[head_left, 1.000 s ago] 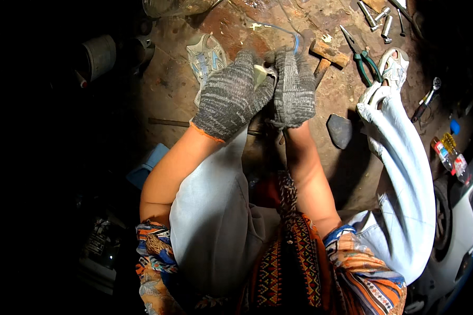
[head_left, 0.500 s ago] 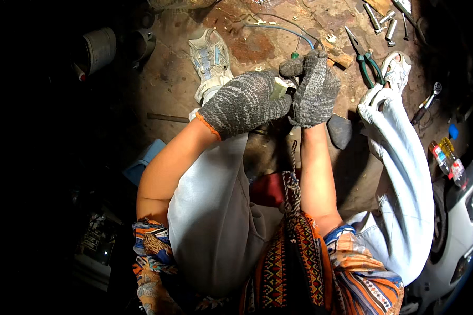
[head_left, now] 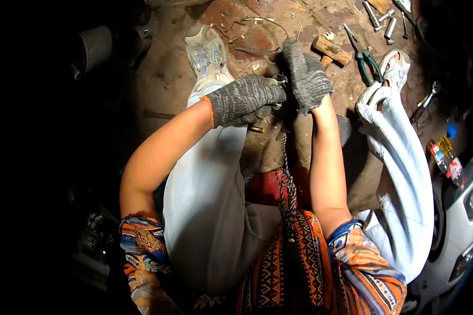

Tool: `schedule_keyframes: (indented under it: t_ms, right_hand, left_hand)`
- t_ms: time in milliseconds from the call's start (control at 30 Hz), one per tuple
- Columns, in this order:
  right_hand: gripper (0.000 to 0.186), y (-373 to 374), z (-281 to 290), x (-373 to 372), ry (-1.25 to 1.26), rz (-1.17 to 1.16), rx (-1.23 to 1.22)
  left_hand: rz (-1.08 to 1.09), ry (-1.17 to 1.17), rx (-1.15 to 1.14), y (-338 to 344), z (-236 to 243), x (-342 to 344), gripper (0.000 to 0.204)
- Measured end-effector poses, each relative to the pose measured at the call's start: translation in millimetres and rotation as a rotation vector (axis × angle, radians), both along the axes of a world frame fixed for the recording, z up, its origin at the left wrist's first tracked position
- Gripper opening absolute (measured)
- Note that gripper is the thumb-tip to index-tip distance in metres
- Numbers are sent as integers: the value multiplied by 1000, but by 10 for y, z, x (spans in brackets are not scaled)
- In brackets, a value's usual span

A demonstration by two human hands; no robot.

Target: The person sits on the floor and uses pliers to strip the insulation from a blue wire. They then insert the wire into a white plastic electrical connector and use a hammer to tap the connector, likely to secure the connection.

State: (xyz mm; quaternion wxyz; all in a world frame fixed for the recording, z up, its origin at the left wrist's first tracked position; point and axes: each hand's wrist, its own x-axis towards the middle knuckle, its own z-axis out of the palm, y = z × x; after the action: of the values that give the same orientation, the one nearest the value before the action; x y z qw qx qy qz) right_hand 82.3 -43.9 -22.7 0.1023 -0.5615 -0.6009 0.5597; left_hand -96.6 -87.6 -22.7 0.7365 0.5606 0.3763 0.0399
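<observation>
Both of my hands wear grey knitted gloves and meet over the ground between my shoes. My left hand (head_left: 247,100) is curled shut, with a small dark part with a metallic glint (head_left: 279,81) at its fingertips; its kind is unclear. Just right of that part is my right hand (head_left: 307,76), fingers pressed together and pointing away from me. Whatever it grips is hidden. A thin dark cable (head_left: 256,50) runs to my right fingertips from the left. Beyond them a slim shaft (head_left: 299,30) sticks up, its lower end covered by the glove.
Right of my hands lie wood pieces (head_left: 332,51), green-handled long-nose pliers (head_left: 368,65) and several metal sockets (head_left: 372,14). A ratchet (head_left: 431,97) and a plastic bottle (head_left: 448,158) lie farther right. A yellow-and-black piece (head_left: 256,129) is below my left hand, and a grey stone (head_left: 344,130) nearby.
My right hand has shifted left and tilted, uncovering the wood pieces. The left has drawn slightly back. The pale block by its fingers and the green handle are now out of sight.
</observation>
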Motion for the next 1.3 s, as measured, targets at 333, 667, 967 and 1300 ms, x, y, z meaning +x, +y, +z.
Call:
schedule_keyframes:
  t_ms: [333,667,967,1300]
  right_hand:
    - [84,-77,117,129,763,-850,-549]
    - [46,-69,444,-24,283,-296,120]
    - [45,-137,361,-124,114,-312,611]
    - [23,-142,460,-147,-129,-284,648]
  left_hand:
    - [205,-101,217,180,279,0,21]
    - [686,-230,-383,209,466,51,28]
    - [476,-107,152,146,573,22,20]
    - [279,-140,55,180,706,73,10]
